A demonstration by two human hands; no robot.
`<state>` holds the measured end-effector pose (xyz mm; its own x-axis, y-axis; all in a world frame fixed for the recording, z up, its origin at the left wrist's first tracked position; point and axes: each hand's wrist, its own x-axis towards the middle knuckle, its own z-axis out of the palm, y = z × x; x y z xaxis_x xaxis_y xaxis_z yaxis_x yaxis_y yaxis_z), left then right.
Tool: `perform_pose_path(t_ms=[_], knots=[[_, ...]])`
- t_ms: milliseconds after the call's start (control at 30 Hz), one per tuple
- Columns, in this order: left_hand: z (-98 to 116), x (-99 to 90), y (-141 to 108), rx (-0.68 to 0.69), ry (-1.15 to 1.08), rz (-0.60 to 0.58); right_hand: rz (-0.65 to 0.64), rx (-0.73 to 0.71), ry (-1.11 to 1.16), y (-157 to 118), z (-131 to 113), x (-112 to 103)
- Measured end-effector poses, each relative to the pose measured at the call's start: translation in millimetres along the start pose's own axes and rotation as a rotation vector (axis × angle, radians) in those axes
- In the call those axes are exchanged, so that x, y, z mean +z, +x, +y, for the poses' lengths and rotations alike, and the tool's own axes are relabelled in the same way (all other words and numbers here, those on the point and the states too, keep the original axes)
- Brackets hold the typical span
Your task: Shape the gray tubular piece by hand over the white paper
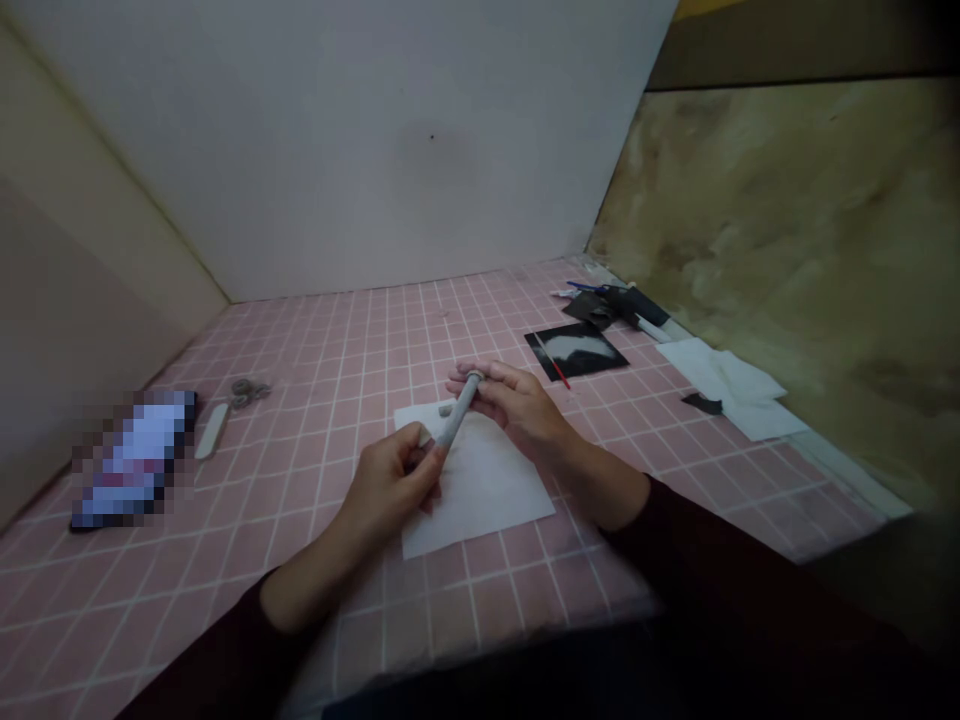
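A slim grey rod [459, 412] is held at a slant above a white paper sheet [487, 490]. My left hand [397, 465] is closed round its lower end, thumb on top. At the upper end, my right hand [517, 405] has its fingers wrapped about a small rounded tip. A small grey piece [446, 410] shows just beside the rod, near the paper's top edge. The fingertips of both hands are partly hidden.
On the pink checked table [300, 530] lie a phone-like device [139, 460], a white flat stick [212, 432] and grey coiled bits [247, 392] at left. At right are a black sheet [600, 355], a red thin tool [561, 375], dark scraps [592, 308] and white papers [727, 385].
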<state>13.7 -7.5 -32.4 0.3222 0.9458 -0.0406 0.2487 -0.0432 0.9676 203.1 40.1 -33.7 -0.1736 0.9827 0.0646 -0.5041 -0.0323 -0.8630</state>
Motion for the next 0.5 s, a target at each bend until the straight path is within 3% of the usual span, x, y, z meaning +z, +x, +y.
perform_pose_path(t_ms=[167, 500], knots=[[1.6, 0.5, -1.1, 0.047, 0.167, 0.032, 0.022, 0.006, 0.044, -0.4, 1.0, 2.5], [1.0, 7.0, -1.3, 0.099, 0.271, 0.026, 0.041, -0.009, 0.071, -7.1, 2.6, 5.8]])
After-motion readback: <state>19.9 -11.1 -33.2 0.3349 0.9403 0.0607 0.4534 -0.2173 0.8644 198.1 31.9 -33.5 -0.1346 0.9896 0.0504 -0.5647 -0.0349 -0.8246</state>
